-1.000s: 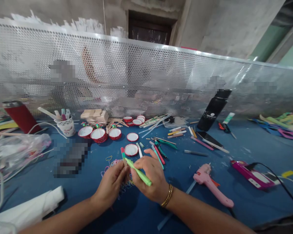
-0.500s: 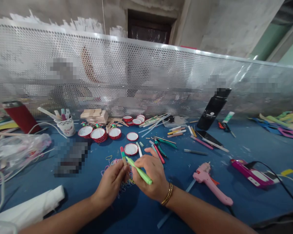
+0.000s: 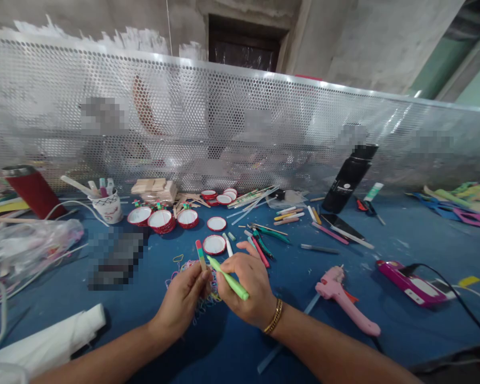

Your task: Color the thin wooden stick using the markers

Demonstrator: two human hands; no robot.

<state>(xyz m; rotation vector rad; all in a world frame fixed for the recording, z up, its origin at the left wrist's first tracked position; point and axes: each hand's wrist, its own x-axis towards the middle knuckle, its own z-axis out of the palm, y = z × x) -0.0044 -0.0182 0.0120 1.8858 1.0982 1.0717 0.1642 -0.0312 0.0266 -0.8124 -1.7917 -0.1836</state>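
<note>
Centre frame, low: right hand [image 3: 246, 290] pinches a green stick [image 3: 227, 278] at mid-length; left hand [image 3: 183, 302] grips a striped stick [image 3: 200, 254] upright over loose rubber bands [image 3: 192, 266]. Sticks look light, stiff, thin; best held mid-shaft.

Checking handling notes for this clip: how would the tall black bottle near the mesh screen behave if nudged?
The black bottle stands upright, tall and narrow, so a push near its top would probably tip it. Its round body would likely roll once down. Its fill level is hidden, so weight is unclear.
</note>
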